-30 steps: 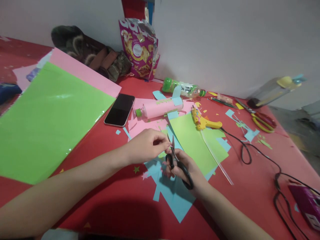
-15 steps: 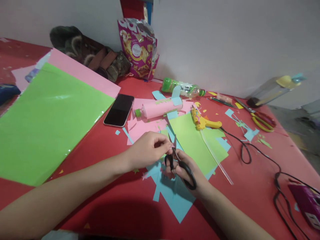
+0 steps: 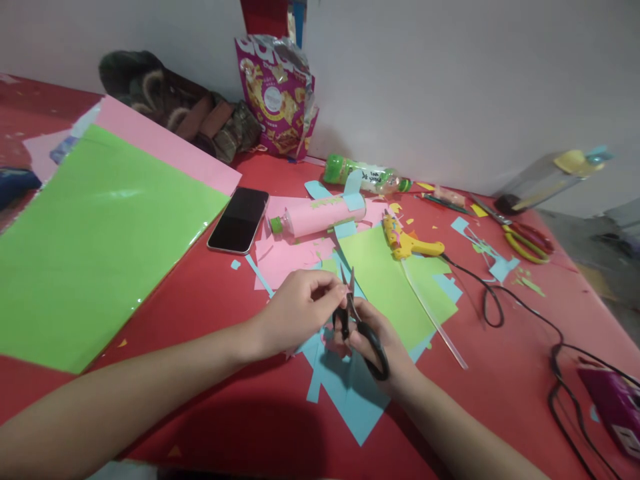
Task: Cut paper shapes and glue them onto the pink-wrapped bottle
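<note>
Black-handled scissors are held in my right hand, with the fingers in the loops and the blades pointing away, slightly parted. My left hand pinches a tiny pink paper piece right at the blades; most of that piece is hidden by the fingertips. Beneath both hands lie blue paper sheets and pink scraps. Just beyond them is a green sheet. A bottle wrapped in pink paper with a green cap lies on its side further back.
A phone and a large green sheet pack lie to the left. A yellow glue gun trails a black cord to the right. Yellow-and-red-handled scissors, a green bottle and a snack bag are near the wall.
My left hand has moved slightly down and nearer, staying at the scissors. The scissors have shifted a little, and their blades look slightly closer together. The other things lie as before.
</note>
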A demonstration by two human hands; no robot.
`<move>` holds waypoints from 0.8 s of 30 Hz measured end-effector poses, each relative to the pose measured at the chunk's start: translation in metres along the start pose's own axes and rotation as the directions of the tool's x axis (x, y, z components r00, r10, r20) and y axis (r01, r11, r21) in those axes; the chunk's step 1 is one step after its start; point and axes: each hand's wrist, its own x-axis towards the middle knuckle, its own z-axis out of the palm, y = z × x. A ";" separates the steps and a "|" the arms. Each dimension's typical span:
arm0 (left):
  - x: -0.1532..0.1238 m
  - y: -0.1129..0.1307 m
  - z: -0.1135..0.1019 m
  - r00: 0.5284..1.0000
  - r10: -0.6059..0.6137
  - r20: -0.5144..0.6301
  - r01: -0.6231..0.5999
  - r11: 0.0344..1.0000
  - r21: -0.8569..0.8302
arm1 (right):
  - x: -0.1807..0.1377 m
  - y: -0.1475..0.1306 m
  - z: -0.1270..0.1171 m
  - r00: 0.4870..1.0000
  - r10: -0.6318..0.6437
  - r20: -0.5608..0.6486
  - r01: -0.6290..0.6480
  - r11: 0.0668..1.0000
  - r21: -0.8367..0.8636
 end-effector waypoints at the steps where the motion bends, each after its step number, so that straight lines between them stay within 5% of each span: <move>1: 0.000 0.000 0.001 1.000 0.003 -0.006 -0.003 1.000 -0.006 | 0.000 0.000 0.000 1.000 0.000 -0.004 0.000 1.000 -0.001; 9: -0.004 -0.003 0.010 0.998 -0.044 -0.048 0.037 0.989 -0.144 | 0.000 -0.002 0.004 0.999 -0.016 -0.028 0.015 1.000 -0.017; 24: -0.008 -0.010 0.016 0.993 -0.014 -0.119 0.001 0.995 -0.103 | -0.001 0.000 0.005 0.997 -0.075 0.010 0.076 0.996 -0.055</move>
